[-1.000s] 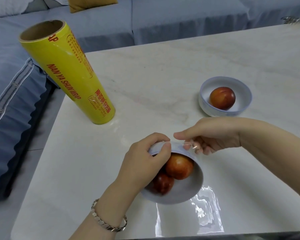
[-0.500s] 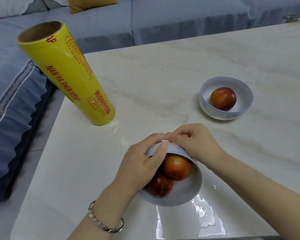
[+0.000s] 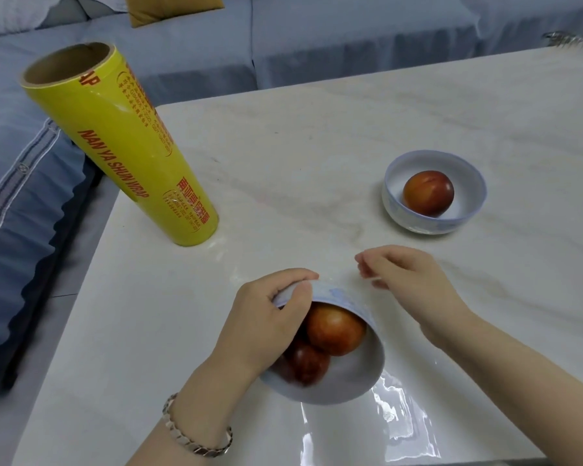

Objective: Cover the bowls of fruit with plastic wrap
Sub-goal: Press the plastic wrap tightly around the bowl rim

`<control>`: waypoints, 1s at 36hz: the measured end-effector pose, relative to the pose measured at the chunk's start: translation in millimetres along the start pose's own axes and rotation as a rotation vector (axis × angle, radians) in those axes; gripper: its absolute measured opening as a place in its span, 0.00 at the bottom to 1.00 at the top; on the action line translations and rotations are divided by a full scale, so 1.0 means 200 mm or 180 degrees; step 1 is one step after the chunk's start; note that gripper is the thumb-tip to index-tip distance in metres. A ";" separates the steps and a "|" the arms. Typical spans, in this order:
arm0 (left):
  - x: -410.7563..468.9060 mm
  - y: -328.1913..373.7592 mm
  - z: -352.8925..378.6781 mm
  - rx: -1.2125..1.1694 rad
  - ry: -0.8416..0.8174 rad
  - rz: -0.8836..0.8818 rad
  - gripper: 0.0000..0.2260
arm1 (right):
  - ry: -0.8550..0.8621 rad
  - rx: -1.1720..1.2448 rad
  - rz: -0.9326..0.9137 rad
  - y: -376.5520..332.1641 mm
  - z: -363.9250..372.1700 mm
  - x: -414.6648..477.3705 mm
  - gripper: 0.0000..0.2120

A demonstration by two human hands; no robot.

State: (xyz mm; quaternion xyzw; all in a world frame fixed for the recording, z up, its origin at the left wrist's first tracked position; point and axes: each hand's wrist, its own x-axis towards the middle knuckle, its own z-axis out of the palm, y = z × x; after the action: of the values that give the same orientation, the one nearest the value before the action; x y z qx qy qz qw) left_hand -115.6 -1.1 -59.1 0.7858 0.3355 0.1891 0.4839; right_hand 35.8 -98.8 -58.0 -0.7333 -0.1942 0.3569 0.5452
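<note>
- Pulling the clear wrap up and over the near bowl (image 3: 350, 375) is the step right now, I think. To do it well, pull the wrap tight and flat, then press it down all round the rim so it sticks.
- The near bowl sits at the front of the table (image 3: 317, 129), tipped up on its side with its open top toward the person. Two red fruit (image 3: 334, 331) lie inside. Tip it slowly, or they could roll out.
- The sheet of wrap (image 3: 401, 418) lies shiny and wrinkled on the table, just under and beside this bowl.
- The left hand (image 3: 266, 317) grips the far rim of the bowl, thumb inside, fingers curled over the outside. The wrist bends down from above.
- The right hand (image 3: 408, 284) hovers just beside the rim, fingers bent and close together. It looks to pinch a thin edge of the wrap, but the wrap is clear and the hand is blurry.
- The far bowl (image 3: 465, 210) holds one fruit and has no wrap on it yet.
- The yellow roll (image 3: 125, 149) stands on end, well apart to the left.
</note>
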 end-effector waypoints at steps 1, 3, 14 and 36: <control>0.00 0.00 0.00 0.0017 -0.0004 -0.0015 0.08 | 0.0065 -0.0156 -0.0337 -0.01 -0.02 -0.03 0.10; 0.01 -0.01 0.00 0.0056 -0.0011 -0.0013 0.08 | -0.0015 -0.0394 -0.0931 -0.03 -0.04 -0.11 0.11; 0.03 -0.03 0.00 0.0037 -0.0026 0.0014 0.13 | -0.0611 -0.1046 -0.1309 0.06 0.05 -0.16 0.18; 0.04 0.01 0.04 -0.0540 0.0149 -0.0750 0.14 | -0.0872 0.0243 -0.0465 0.12 -0.12 -0.16 0.13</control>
State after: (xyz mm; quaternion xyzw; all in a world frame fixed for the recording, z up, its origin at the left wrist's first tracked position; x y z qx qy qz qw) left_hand -103.1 -1.4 -61.1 0.6926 0.4194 0.1769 0.5595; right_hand 29.9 -143.4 -66.7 -0.6404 -0.3058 0.4200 0.5656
